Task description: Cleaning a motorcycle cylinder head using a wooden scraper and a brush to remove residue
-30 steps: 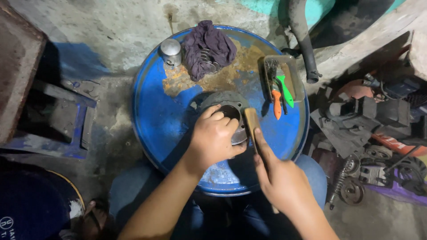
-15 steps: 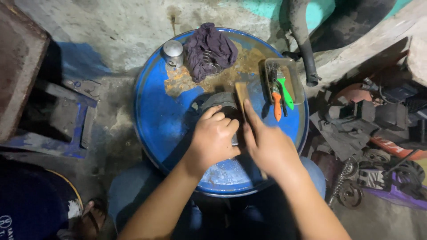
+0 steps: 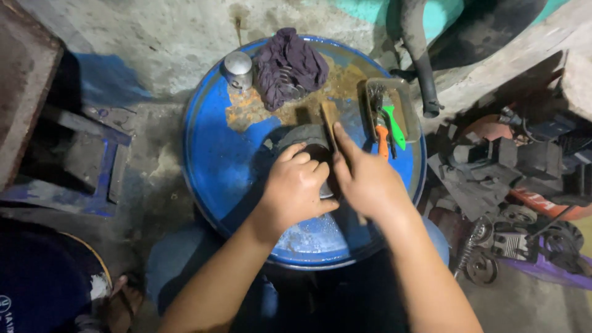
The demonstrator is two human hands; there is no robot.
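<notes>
A round dark metal part [image 3: 300, 135] lies on top of a blue drum [image 3: 222, 160]. My left hand [image 3: 296, 188] rests over this part and grips its near side. My right hand [image 3: 365, 179] is closed on a flat brown wooden stick [image 3: 329, 117], index finger laid along it, with the stick's far end at the part's right edge. Most of the part is hidden under my two hands.
On the drum's far side sit a small silver can [image 3: 238, 69], a crumpled purple rag [image 3: 288, 66] and a tray [image 3: 407, 102] holding orange and green handled tools [image 3: 390, 131]. Engine parts [image 3: 512, 179] lie on the floor at right, a blue frame [image 3: 92, 160] at left.
My right hand has moved forward and left with the stick, from the drum's near right side up beside the round part. My left hand has stayed on the part.
</notes>
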